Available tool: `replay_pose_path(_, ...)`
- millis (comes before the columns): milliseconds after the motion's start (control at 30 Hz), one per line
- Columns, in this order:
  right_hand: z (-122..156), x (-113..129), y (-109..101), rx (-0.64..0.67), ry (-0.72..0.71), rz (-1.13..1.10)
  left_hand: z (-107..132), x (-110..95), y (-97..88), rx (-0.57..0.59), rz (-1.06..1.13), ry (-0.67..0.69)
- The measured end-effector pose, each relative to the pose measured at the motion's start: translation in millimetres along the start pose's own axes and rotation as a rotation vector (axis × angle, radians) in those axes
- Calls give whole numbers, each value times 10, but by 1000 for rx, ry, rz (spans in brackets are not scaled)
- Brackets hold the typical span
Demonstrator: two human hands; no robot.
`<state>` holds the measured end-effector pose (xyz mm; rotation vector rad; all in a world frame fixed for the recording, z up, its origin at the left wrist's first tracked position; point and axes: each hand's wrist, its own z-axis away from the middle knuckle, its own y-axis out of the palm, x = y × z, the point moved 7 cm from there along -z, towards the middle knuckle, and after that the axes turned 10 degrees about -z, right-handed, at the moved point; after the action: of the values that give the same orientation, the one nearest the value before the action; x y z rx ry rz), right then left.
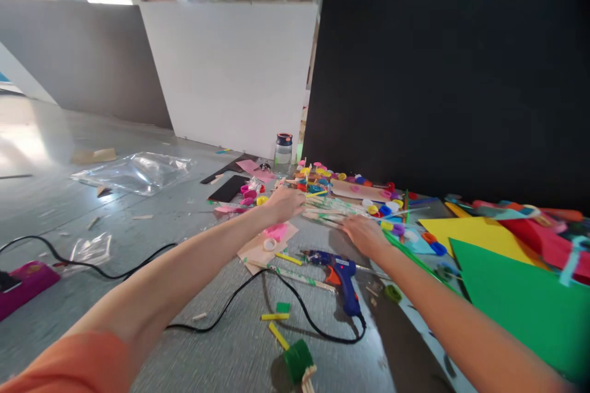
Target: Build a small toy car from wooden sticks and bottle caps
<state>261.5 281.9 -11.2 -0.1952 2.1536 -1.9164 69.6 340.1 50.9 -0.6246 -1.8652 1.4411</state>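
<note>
A bundle of thin sticks in white-and-green printed wrapping [325, 207] lies across the space between both hands. My left hand [284, 204] is at its left end, fingers curled in. At its right end is my right hand [362, 232], with its fingers closed near the sticks; its fingertips are partly hidden. Below the hands a blue glue gun [338, 270] with an orange trigger rests on the grey floor. A single wrapped strip [304, 277] lies beside the gun, close to a yellow stick [289, 258]. A cardboard piece [262, 252] carries a pink patch and a white ring.
Coloured bottle caps [391, 212] are scattered behind and right. Green sheet [516, 307] and yellow sheet [479, 236] lie at right. The gun's black cable [239, 291] loops across the floor. A green roll [298, 359] sits in front; a clear bottle [283, 156] stands behind.
</note>
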Motion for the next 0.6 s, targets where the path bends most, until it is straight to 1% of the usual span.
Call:
replay_pose_path(100, -134, -51, 7, 3, 84, 20, 124, 50, -84, 19, 12, -31)
replay_pose_path(200, -78, -55, -74, 2, 117, 31, 299, 139, -99, 60, 45, -69)
replay_pose_path(267, 54, -21, -153, 10, 106, 33, 463, 224, -59, 106, 74, -105)
replay_pose_path(333, 224, 35, -222, 31, 78, 27, 655, 311, 19, 169, 107, -143)
replay_pose_path(467, 563, 168, -278, 102, 5, -18, 1018, 425, 209, 290, 168, -208)
replay_pose_path(533, 692, 223, -284, 128, -20, -42, 1140, 438, 287, 319, 191, -227)
replay_pose_path(600, 778, 267, -298, 137, -38, -60, 1215, 423, 336, 302, 204, -238)
